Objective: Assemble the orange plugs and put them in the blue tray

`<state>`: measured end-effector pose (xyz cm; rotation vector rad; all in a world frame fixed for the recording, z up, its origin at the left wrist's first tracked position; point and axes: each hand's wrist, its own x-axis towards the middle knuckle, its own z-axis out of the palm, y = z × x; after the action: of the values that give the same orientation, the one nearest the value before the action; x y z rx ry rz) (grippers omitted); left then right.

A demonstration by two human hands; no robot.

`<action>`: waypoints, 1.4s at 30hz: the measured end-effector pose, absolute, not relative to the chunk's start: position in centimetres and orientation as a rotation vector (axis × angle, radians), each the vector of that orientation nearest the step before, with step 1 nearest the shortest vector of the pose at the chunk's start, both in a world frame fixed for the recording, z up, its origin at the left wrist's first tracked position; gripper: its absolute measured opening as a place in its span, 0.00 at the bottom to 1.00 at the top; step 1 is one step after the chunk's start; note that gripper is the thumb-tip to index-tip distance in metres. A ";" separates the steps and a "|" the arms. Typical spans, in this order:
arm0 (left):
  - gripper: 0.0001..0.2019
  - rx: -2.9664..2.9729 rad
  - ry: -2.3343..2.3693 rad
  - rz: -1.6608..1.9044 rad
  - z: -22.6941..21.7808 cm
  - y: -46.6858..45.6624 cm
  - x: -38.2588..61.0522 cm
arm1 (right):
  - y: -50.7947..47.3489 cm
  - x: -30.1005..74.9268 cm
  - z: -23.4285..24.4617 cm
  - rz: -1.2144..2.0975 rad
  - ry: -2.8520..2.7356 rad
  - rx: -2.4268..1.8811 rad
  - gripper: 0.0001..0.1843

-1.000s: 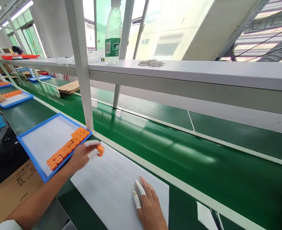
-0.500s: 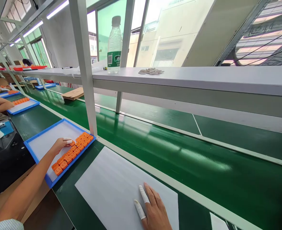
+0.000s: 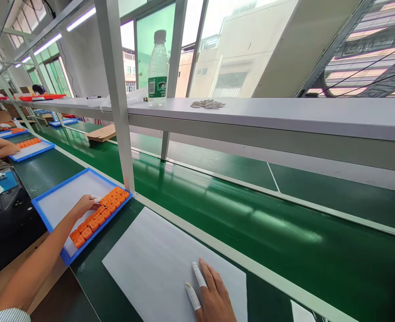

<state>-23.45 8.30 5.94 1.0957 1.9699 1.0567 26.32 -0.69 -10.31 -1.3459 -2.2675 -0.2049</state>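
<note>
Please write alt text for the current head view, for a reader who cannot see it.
A person's left hand is at rows of orange pieces in a blue-rimmed tray; the right hand lies on a white sheet. Behind, a bottle stands on a shelf.

- Pieces (image 3: 93, 224): bright orange
- Tray (image 3: 67, 256): blue rim, white inside
- Sheet (image 3: 164, 268): plain white
- Finger covers (image 3: 199, 274): white
- Sleeve (image 3: 13, 315): white with thin dark stripes
- Counter (image 3: 266, 297): dark green
- Belt (image 3: 214, 214): glossy green, streaked with pale reflections
- Shelf (image 3: 267, 109): whitish
- Bottle (image 3: 158, 65): clear, with a green-and-white label (image 3: 157, 87)
- Cardboard (image 3: 102, 133): tan
</note>
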 end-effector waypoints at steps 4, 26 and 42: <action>0.20 1.166 2.096 1.132 8.3 7.4 -22.9 | -1.0 26.0 -9.5 -0.211 -2.290 -1.384 0.18; 0.13 2.670 1.095 0.575 -4.0 3.4 3.8 | -2.2 26.2 -6.9 0.044 -2.218 -1.503 0.24; 0.10 1.629 0.946 0.822 -1.8 4.9 9.1 | 0.9 26.6 -3.4 0.615 -1.680 -1.438 0.20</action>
<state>9.08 4.85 -1.77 1.6295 0.9456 0.8221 26.56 0.90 -3.43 -1.4379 -1.6803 0.6153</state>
